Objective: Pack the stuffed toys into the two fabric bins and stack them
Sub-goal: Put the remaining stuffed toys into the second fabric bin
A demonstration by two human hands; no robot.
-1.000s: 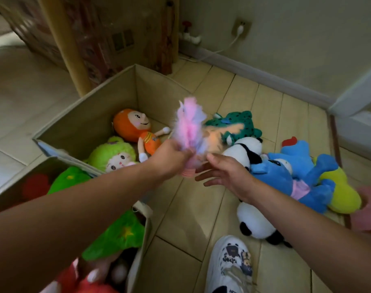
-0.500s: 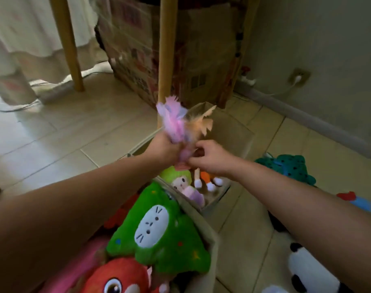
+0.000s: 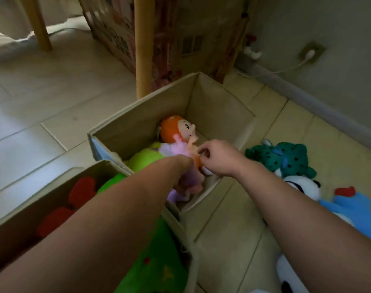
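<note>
Lowering pink fluffy toy (image 3: 176,150) into far bin (image 3: 220,106) | left hand (image 3: 183,166) grips it from above | right hand (image 3: 217,157) pinches its upper end | toy's long axis runs toward near wall, over bin floor.

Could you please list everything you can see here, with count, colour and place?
Fabric bins: two, beige; far bin centre, near bin lower left.
Orange-haired doll: one, in far bin.
Pink fluffy toy: one, over far bin, at both hands.
Green plush: one, in far bin.
Red plush: in near bin, count unclear.
Teal spotted plush: one, floor right.
Panda plush: one, white and black, floor right.
Blue plush: one, right edge.
Wooden legs: two, behind.
Left hand: grips pink toy.
Right hand: pinches it.
</note>
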